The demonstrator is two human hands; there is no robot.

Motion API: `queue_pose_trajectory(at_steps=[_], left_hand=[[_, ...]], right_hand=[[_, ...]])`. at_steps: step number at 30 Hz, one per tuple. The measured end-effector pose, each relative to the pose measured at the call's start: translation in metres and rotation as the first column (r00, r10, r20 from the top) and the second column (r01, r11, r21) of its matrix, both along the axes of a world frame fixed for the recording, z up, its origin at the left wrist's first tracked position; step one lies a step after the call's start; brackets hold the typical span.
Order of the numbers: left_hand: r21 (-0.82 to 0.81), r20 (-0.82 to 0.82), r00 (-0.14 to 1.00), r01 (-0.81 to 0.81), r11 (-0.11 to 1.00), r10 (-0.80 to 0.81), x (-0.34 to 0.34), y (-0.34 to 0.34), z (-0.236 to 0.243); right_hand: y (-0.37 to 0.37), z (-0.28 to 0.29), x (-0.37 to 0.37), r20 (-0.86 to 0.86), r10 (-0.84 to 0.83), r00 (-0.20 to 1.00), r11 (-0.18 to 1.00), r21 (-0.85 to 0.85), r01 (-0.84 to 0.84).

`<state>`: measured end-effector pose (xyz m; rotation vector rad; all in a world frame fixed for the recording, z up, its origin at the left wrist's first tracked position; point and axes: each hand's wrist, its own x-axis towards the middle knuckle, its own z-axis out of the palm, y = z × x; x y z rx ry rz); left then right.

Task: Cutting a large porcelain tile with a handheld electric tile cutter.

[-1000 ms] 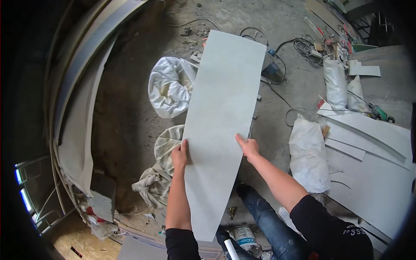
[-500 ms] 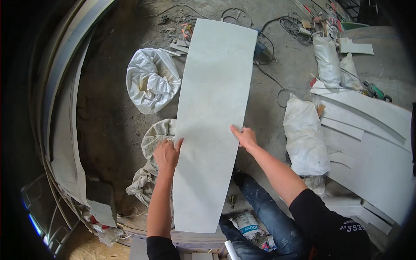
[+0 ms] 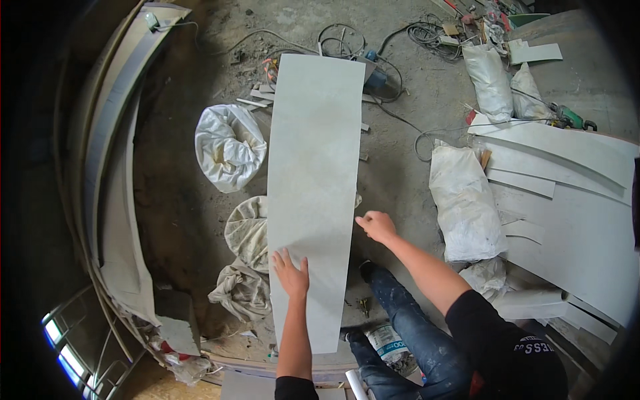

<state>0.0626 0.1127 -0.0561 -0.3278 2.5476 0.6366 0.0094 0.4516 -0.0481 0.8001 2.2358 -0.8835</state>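
Observation:
A long pale board [image 3: 313,140] with slightly curved sides lies lengthwise in front of me. My left hand [image 3: 291,273] rests palm down on its lower left part, fingers spread and holding nothing. Just beside the board's right edge, my right hand [image 3: 377,227] is closed with the fingers curled; whether anything is in them is hidden. Crumpled white and off-white sacks [image 3: 230,147] lie along the board's left side. At its far end, a blue-grey power tool [image 3: 377,79] sits partly hidden, with cables round it.
Long curved panels [image 3: 113,173] stand along the left. On the right are full white sacks [image 3: 465,200], stacked white offcuts [image 3: 560,240] and a green power tool [image 3: 575,119]. Coiled cables [image 3: 427,33] lie at the back. A white bucket [image 3: 387,343] is by my legs.
The board has turned slightly to lie straighter. My left hand has moved from its edge onto its face, fingers spread. My right hand has left the board's face and curled beside the edge.

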Motion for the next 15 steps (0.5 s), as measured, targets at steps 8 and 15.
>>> queue_pose_trajectory(at_steps=[8, 15], left_hand=[[0.390, 0.331, 0.876, -0.465, 0.795, 0.350, 0.160, 0.004, 0.117], [0.497, 0.421, 0.881, -0.422, 0.758, 0.214, 0.237, 0.020, 0.209]], right_hand=[[0.089, 0.155, 0.159, 0.096, -0.366, 0.926, 0.861, -0.341, 0.376], [0.174, 0.260, 0.383, 0.169, -0.601, 0.781, 0.782, -0.078, 0.618]])
